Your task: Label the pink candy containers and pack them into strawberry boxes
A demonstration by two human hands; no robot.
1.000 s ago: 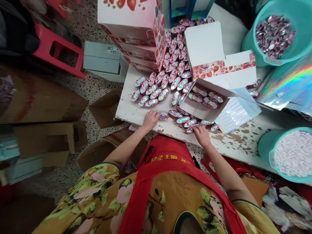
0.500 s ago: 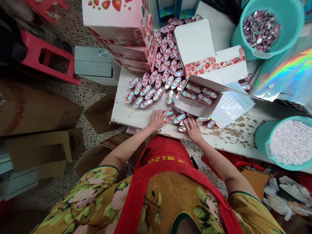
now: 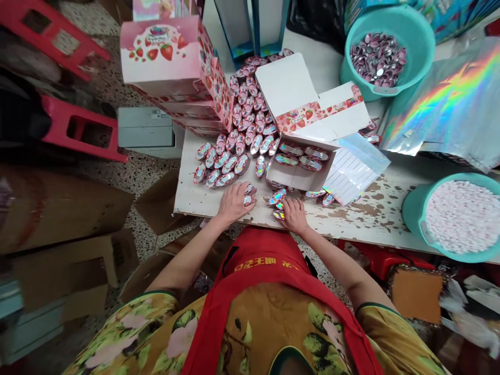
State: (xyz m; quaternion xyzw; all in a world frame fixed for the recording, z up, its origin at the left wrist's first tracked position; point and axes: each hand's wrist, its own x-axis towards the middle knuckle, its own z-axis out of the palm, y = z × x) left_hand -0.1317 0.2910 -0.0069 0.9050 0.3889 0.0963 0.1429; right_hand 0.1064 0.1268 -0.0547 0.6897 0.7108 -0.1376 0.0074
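My left hand [image 3: 233, 203] rests near the table's front edge, its fingers curled around a couple of small oval packs [image 3: 249, 200] with shiny tops. To the right, my right hand [image 3: 295, 214] has its fingertips closed over a short row of similar oval packs [image 3: 277, 197]; its fingers partly cover them. Just beyond both hands lies an open strawberry-print box [image 3: 295, 179], its lid folded back, with several oval packs inside along the far wall. Many more oval packs [image 3: 242, 136] stand in rows on the table to the left of the box.
Stacked strawberry-print boxes [image 3: 164, 65] stand at the back left. A teal bucket [image 3: 425, 57] of small foil cups is at the back right; another teal bucket [image 3: 416, 213] holds white pellets. Clear printed film [image 3: 353, 169] and rainbow foil sheets [image 3: 441, 112] lie to the right.
My left hand has slid left with its packs. My right hand has drawn some packs left and nearer the front edge, apart from those by the box. The view has shifted slightly.
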